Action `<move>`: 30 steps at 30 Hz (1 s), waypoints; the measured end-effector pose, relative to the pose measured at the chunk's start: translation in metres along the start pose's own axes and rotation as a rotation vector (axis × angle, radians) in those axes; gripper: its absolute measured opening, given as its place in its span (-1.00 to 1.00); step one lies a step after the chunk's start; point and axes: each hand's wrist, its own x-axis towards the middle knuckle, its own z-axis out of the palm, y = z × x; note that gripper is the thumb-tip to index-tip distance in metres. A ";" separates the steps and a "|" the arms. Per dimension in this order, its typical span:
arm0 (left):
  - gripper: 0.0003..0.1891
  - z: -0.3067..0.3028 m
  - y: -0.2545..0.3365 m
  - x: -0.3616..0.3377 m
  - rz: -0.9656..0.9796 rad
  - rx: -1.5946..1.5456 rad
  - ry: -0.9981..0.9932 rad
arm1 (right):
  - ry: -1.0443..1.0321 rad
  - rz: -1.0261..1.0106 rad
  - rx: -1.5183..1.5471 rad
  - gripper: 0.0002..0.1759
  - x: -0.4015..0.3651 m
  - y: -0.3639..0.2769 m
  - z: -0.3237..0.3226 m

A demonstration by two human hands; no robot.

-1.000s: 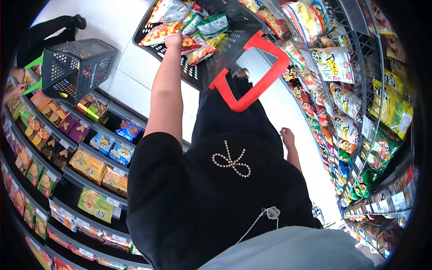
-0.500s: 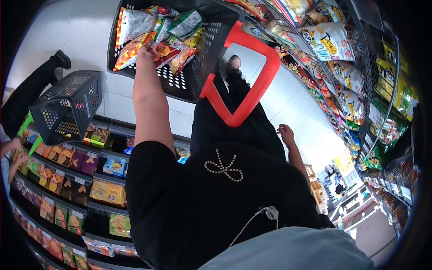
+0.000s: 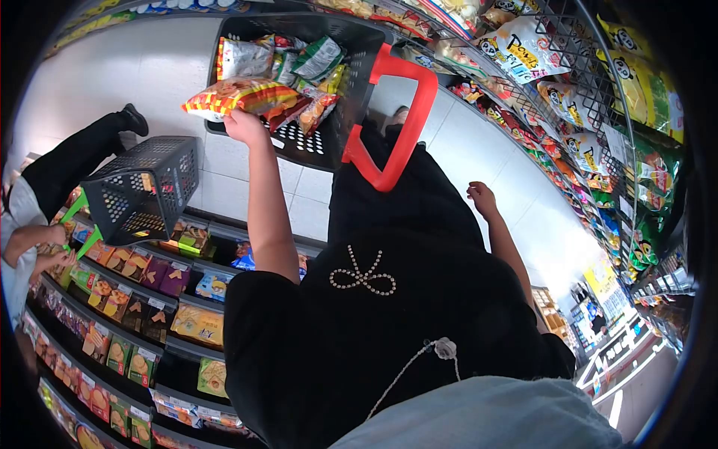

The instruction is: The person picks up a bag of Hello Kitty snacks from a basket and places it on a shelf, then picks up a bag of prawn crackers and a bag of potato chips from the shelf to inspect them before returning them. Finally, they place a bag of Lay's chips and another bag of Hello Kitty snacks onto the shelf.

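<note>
My left hand [image 3: 245, 126] is closed on the edge of a red, yellow and white checked snack bag [image 3: 243, 97], lifted over the near left side of a black basket [image 3: 224, 34]. Inside the basket lie several more bags, among them a silver one [image 3: 245, 58] and a green one [image 3: 318, 58]. The basket's red handle [image 3: 422, 97] sticks out to the right, with no hand on it. My right hand [image 3: 482, 198] hangs beside my right leg, fingers loosely apart and holding nothing.
At the left, another person's hands [image 3: 63, 247] are by the green handles of a dark basket [image 3: 146, 187]. Shelves of boxed snacks [image 3: 198, 322] run along the lower left. Wire racks of snack bags [image 3: 523, 49] line the right side. Pale floor tiles [image 3: 307, 183] show between.
My left hand has raised the checked bag from the pile, tilting it toward the basket's left edge. The view has shifted, and the other basket appears farther right.
</note>
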 end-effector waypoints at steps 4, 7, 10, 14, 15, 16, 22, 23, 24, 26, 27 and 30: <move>-0.89 -0.011 0.109 -0.073 0.036 -0.274 -0.251 | 0.048 -0.172 -0.024 -0.67 0.018 -0.040 -0.008; -0.90 -0.018 0.168 -0.102 -0.015 -0.543 -0.391 | 0.063 -0.318 0.019 -0.67 0.024 -0.086 -0.022; -0.88 -0.035 0.201 -0.108 -0.125 -0.782 -0.756 | 0.003 -0.479 0.236 -0.68 0.017 -0.133 -0.045; -0.72 -0.033 0.244 -0.147 -0.221 -0.961 -0.937 | -0.076 -0.697 0.506 -0.67 -0.014 -0.189 -0.079; -0.70 -0.033 0.244 -0.150 -0.215 -0.957 -0.991 | -0.127 -0.732 0.562 -0.62 -0.025 -0.201 -0.090; -0.70 -0.030 0.253 -0.165 -0.248 -0.964 -0.997 | -0.179 -0.765 0.618 -0.57 -0.036 -0.211 -0.099; -0.65 0.003 0.251 -0.222 -0.428 -1.073 -1.318 | -0.758 -0.983 1.191 -0.06 -0.105 -0.241 -0.133; -0.65 0.008 0.251 -0.230 -0.435 -1.087 -1.352 | -0.740 -1.009 1.219 -0.03 -0.111 -0.241 -0.134; -0.60 0.011 0.249 -0.239 -0.469 -1.113 -1.347 | -0.730 -1.032 1.232 0.00 -0.115 -0.241 -0.135; -0.47 0.011 0.235 -0.246 -0.479 -0.958 -1.236 | -0.782 -0.929 1.368 -0.03 -0.104 -0.227 -0.128; -0.47 0.013 0.236 -0.252 -0.404 -0.889 -1.249 | -0.783 -0.875 1.405 -0.05 -0.103 -0.223 -0.128; -0.51 0.017 0.239 -0.264 -0.202 -0.752 -1.346 | -0.827 -0.878 1.441 -0.15 -0.097 -0.222 -0.134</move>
